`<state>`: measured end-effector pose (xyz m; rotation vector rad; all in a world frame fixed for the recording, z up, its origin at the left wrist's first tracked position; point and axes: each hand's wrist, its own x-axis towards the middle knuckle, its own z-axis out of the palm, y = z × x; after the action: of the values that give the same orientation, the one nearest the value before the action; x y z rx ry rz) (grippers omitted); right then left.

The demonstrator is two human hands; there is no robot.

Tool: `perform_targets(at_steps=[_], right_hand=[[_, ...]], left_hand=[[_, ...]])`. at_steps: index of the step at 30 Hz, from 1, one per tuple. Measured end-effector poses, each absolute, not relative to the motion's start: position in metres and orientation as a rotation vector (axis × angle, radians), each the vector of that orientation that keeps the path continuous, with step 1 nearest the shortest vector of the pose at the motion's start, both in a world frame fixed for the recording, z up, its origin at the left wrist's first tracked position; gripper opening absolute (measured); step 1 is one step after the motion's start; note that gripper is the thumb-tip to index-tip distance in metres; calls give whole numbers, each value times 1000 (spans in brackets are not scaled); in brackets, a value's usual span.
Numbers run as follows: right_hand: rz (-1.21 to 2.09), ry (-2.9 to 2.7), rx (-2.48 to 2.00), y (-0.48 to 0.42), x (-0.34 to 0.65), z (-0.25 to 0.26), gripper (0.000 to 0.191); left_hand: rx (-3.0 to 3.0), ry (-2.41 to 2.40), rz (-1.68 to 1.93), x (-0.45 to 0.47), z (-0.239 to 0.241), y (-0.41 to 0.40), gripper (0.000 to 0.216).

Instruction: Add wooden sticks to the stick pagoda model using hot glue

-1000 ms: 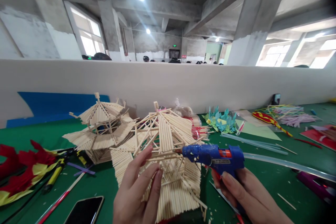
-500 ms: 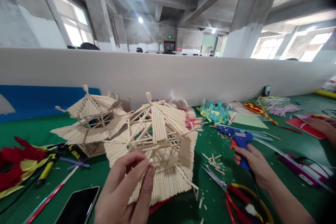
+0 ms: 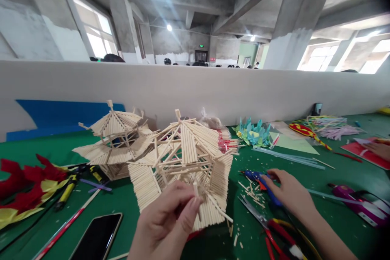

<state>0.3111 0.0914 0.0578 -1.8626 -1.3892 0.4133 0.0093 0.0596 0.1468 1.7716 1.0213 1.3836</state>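
Note:
My left hand (image 3: 170,215) is closed, with a short wooden stick (image 3: 196,189) pinched between thumb and finger. It is in front of a pavilion model (image 3: 189,142) built from thin wooden sticks, and hides part of its lower roof. A blue glue gun (image 3: 274,195) lies low on the green table, my right hand (image 3: 288,191) closed around part of it. Beside the gun are small stick offcuts (image 3: 254,195) and scissors with red handles (image 3: 258,215). Another stick pavilion (image 3: 118,130) stands to the left of the first.
A phone (image 3: 97,235) lies at the front left, near red and yellow paper (image 3: 27,191). A teal paper piece (image 3: 254,132) and translucent glue sticks (image 3: 289,157) are behind my right hand. A purple tool (image 3: 359,205) and another person's hand (image 3: 379,148) are at the right.
My right hand has lowered the glue gun onto the table, moving it away from the strips behind. My left hand has turned, showing the short stick upright. The view has shifted slightly left.

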Motion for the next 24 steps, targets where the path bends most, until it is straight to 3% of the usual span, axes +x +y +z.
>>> perform_targets(at_steps=[4,7,8,24], right_hand=[[359,-1769,-1353,65,251,112,25],[234,-2065,-937,57,213,143,60],[215,-2125,-884,58,206,150,64],[200,-2210,-849,103,193,175,52]], left_hand=[[1355,1082,1157,28,155,58,17],[1166,982,1078,37,156,59,16],[1129,962,1077,38,155,59,16],[909,826,1106,25,138,81,23]])
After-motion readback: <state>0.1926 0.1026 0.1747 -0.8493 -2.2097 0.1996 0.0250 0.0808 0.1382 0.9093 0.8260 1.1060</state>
